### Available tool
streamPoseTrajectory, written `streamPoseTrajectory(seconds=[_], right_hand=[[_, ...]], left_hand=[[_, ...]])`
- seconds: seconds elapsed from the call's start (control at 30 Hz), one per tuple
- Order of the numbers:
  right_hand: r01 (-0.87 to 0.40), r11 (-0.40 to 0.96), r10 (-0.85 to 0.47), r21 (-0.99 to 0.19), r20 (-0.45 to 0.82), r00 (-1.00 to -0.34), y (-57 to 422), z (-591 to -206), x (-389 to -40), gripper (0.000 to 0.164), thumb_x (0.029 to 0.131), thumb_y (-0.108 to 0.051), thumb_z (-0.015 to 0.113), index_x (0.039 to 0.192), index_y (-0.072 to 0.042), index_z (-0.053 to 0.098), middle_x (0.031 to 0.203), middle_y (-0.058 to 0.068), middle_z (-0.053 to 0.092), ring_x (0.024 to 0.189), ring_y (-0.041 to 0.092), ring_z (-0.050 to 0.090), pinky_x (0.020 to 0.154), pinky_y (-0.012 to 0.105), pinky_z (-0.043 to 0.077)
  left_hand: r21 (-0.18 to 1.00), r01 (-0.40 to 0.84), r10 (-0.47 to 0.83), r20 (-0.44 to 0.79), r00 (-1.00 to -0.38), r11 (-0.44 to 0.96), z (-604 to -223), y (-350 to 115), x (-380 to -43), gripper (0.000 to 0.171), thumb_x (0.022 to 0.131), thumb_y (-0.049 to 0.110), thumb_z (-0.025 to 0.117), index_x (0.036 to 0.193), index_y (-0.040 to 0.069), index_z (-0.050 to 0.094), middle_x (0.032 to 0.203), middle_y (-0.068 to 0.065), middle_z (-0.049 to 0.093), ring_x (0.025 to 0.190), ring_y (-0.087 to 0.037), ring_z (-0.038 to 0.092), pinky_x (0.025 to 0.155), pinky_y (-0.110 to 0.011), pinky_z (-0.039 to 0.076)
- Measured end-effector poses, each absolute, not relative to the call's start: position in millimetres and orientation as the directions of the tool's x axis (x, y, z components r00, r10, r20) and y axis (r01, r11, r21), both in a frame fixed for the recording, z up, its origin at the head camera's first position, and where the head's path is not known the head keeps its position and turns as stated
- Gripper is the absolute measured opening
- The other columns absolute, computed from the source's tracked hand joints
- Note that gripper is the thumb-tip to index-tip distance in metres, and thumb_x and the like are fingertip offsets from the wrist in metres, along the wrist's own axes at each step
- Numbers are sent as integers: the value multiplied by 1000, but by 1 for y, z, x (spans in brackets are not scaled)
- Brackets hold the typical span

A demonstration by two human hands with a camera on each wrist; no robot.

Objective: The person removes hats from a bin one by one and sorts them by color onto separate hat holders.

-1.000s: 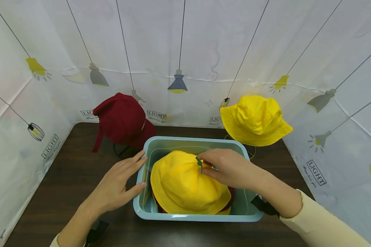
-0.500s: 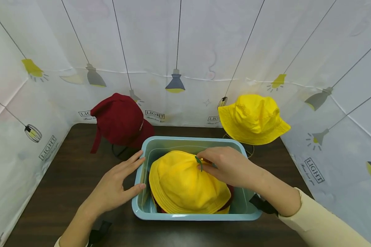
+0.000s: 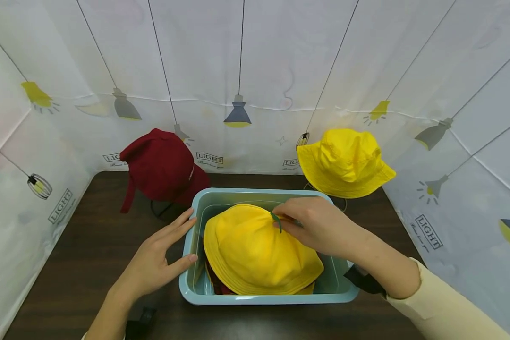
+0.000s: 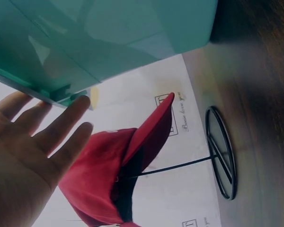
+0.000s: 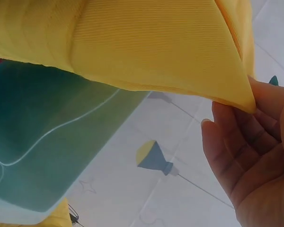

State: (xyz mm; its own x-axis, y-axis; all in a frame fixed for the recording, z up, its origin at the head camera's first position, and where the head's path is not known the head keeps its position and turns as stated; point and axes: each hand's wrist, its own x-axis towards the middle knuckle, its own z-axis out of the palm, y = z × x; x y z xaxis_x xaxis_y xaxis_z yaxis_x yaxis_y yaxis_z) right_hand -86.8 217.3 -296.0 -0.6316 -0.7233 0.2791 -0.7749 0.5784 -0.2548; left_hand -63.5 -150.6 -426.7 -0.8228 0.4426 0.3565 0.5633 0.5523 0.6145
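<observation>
My right hand (image 3: 312, 224) pinches the crown of a yellow bucket hat (image 3: 255, 250), close by its green stem-like tab (image 3: 276, 221). In the right wrist view the hat's cloth (image 5: 146, 47) is drawn to a point between thumb and fingers, above the bin wall (image 5: 38, 142). This hat lies over dark red cloth (image 3: 226, 289) and more yellow cloth (image 3: 308, 289) inside a light blue plastic bin (image 3: 263, 300); most of what is underneath is hidden. With fingers spread, my left hand (image 3: 153, 257) rests its fingertips at the bin's left rim.
Behind the bin on the left, a dark red cap (image 3: 159, 165) sits on a black wire stand (image 4: 221, 156). Another yellow bucket hat (image 3: 346, 163) is on a stand at the back right. A patterned white curtain (image 3: 195, 56) encloses the dark wooden table (image 3: 89, 236).
The right hand has pulled the yellow hat's crown slightly up, and its brim has shifted right. More dark red cloth shows at the lower left. The left hand keeps its place at the rim.
</observation>
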Motion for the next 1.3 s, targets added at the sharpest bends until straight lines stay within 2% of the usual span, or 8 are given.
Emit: streamPoseTrajectory(seconds=[0.4, 0.83, 1.3], right_hand=[[-797, 558, -710, -231, 365, -602, 221, -282, -87, 21, 86, 7, 80, 102, -6, 75, 93, -3, 72, 74, 6, 59, 66, 23, 56], [-834, 510, -692, -209, 477, -542, 231, -260, -84, 32, 78, 15, 82, 102, -5, 76, 89, -6, 69, 72, 6, 54, 62, 24, 52], [-831, 528, -653, -173, 543, -528, 241, -241, -85, 36, 73, 16, 85, 100, -7, 77, 92, -5, 72, 74, 8, 60, 70, 14, 49]], left_hand=[[624, 559, 436, 357, -826, 546, -429, -151, -62, 75, 93, 26, 80, 159, 13, 47, 170, 3, 33, 148, -27, 44, 110, -63, 44], [620, 565, 437, 366, -822, 545, -427, -151, -63, 75, 93, 26, 79, 159, 13, 47, 169, 3, 34, 147, -27, 45, 109, -63, 45], [619, 571, 440, 371, -818, 539, -430, -150, -64, 73, 94, 27, 78, 159, 13, 47, 170, 2, 33, 149, -27, 44, 110, -62, 44]])
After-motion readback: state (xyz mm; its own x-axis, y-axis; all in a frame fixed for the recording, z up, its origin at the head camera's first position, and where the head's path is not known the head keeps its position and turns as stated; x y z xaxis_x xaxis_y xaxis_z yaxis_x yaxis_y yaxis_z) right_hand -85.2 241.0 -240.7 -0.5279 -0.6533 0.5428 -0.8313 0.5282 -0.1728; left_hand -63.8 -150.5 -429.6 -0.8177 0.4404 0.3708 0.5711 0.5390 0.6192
